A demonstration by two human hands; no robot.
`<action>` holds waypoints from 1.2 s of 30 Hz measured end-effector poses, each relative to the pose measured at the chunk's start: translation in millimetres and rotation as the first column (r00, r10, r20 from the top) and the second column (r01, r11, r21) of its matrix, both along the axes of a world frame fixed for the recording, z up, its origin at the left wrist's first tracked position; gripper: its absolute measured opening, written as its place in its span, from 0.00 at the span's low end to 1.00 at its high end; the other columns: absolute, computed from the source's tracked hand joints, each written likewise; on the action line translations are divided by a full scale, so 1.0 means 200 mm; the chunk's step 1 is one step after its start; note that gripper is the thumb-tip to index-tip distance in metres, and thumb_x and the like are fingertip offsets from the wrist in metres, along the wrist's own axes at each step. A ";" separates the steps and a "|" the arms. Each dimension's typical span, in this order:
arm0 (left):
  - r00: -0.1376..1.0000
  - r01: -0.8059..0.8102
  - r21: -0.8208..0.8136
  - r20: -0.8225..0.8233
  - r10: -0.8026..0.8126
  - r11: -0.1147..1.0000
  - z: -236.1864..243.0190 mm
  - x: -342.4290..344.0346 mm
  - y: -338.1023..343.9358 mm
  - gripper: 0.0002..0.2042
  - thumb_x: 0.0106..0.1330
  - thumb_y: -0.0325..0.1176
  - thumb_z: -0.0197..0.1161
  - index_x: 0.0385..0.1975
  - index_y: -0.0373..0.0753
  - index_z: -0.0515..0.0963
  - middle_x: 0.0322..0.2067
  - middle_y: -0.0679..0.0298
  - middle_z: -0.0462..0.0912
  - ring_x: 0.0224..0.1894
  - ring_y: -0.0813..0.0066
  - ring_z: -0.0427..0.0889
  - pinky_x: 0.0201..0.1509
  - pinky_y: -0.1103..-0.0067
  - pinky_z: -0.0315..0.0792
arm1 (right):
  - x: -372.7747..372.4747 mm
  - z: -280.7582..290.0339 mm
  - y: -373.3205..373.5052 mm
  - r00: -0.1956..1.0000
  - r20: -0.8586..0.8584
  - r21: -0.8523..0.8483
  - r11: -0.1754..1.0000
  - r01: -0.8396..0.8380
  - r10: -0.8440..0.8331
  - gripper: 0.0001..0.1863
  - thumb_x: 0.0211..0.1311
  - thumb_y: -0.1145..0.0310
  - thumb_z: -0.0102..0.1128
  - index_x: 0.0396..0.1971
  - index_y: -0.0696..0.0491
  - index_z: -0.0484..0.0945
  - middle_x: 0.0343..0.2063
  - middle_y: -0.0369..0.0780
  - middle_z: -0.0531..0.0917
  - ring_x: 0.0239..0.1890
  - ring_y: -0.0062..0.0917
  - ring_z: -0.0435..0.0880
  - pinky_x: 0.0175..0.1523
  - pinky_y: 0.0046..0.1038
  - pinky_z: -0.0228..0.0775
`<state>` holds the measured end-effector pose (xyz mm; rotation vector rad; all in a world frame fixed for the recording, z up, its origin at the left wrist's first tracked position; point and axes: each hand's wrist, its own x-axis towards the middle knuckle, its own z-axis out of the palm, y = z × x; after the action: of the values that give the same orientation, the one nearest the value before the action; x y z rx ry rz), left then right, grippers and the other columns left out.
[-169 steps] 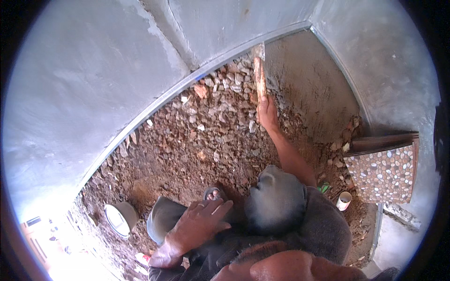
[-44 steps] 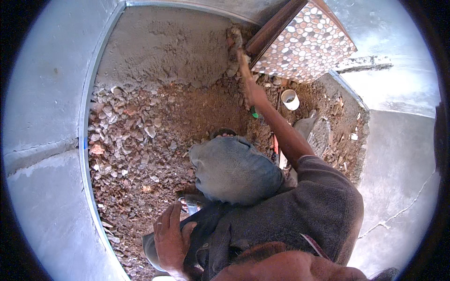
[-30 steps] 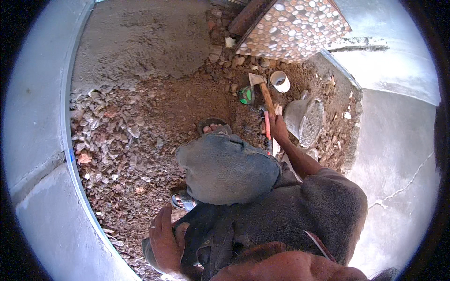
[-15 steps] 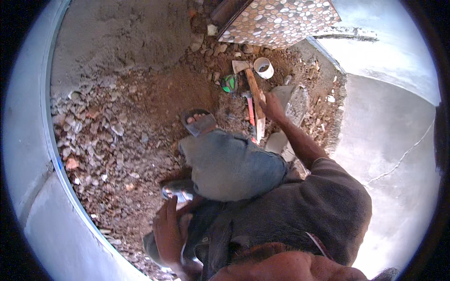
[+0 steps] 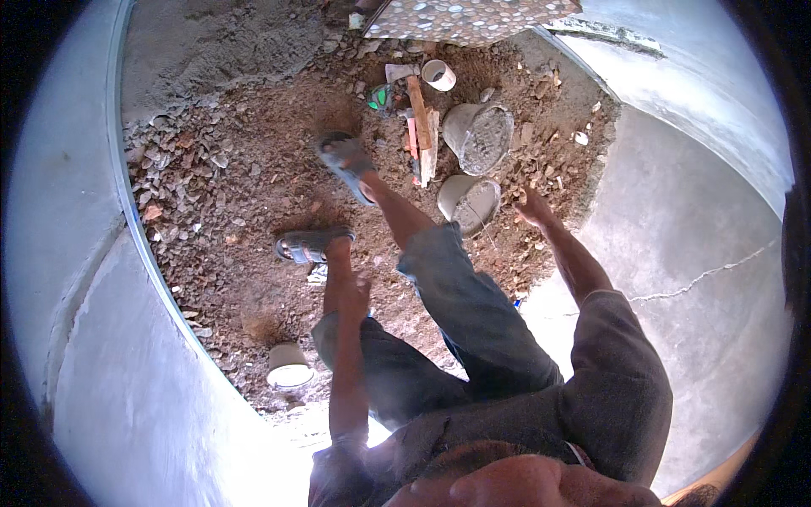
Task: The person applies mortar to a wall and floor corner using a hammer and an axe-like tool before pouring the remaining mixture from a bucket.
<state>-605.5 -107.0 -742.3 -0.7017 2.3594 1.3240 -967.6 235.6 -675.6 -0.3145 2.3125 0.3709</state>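
My right hand hangs just right of two buckets, with its thumb and fingers apart and nothing visible in it. The nearer bucket holds a grey, wet-looking mix and has a thin wire handle. Behind it stands another bucket filled with lumpy grey mortar. My left hand is low beside my left shin; its fingers are too blurred to read. Left of the buckets lie a wooden-handled hatchet, a red-handled hammer, a pale wood strip and a green-and-black tape measure.
A small white tub stands by the hatchet head. Rubble covers the ground. A pale bucket sits at lower left. A pebble-patterned panel leans at the far end. Grey walls bound both sides.
I have risen from a squat, and my legs are straighter. My right hand has left the wood and tools and moved toward me, right of the buckets. My left hand has moved forward beside my shin.
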 end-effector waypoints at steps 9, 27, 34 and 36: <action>0.805 -0.422 0.324 0.564 0.185 0.847 0.08 0.00 0.32 0.17 0.62 0.42 0.54 0.46 0.40 0.73 0.27 0.50 0.79 0.31 0.59 0.79 0.37 0.68 0.71 | 0.00 -0.43 0.10 0.926 0.349 0.085 0.979 -0.184 0.143 0.29 0.48 0.51 0.60 0.47 0.53 0.69 0.46 0.49 0.74 0.47 0.46 0.73 0.50 0.42 0.65; 0.519 -0.706 0.689 0.344 0.782 0.166 -0.03 0.16 0.18 0.17 0.65 0.39 0.54 0.50 0.37 0.70 0.43 0.61 0.75 0.43 0.77 0.74 0.45 0.79 0.70 | -0.50 0.01 -0.29 0.649 0.193 -0.355 0.669 -0.653 0.736 0.14 0.61 0.62 0.45 0.27 0.57 0.72 0.29 0.51 0.76 0.29 0.44 0.77 0.31 0.43 0.69; 0.708 -0.625 0.647 0.234 0.666 0.437 -0.19 -0.24 -0.25 0.22 0.65 0.45 0.52 0.55 0.40 0.67 0.51 0.60 0.72 0.52 0.68 0.71 0.50 0.75 0.69 | -0.03 0.89 -0.98 0.812 0.337 -0.446 0.841 -0.308 0.476 0.12 0.56 0.65 0.53 0.18 0.56 0.68 0.12 0.46 0.69 0.19 0.42 0.72 0.24 0.39 0.61; 0.766 -0.561 0.700 0.236 0.598 0.443 -0.20 -0.46 -0.40 0.23 0.64 0.48 0.52 0.55 0.42 0.67 0.55 0.58 0.68 0.54 0.64 0.70 0.54 0.72 0.67 | 0.10 1.12 -1.14 0.795 0.390 -0.457 0.847 -0.269 0.464 0.13 0.54 0.65 0.55 0.16 0.55 0.66 0.10 0.45 0.68 0.18 0.43 0.70 0.23 0.39 0.61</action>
<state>-698.5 -186.4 -782.2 -1.2462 1.3185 2.3974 -948.0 7.6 -452.0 -0.9628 1.7879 0.0094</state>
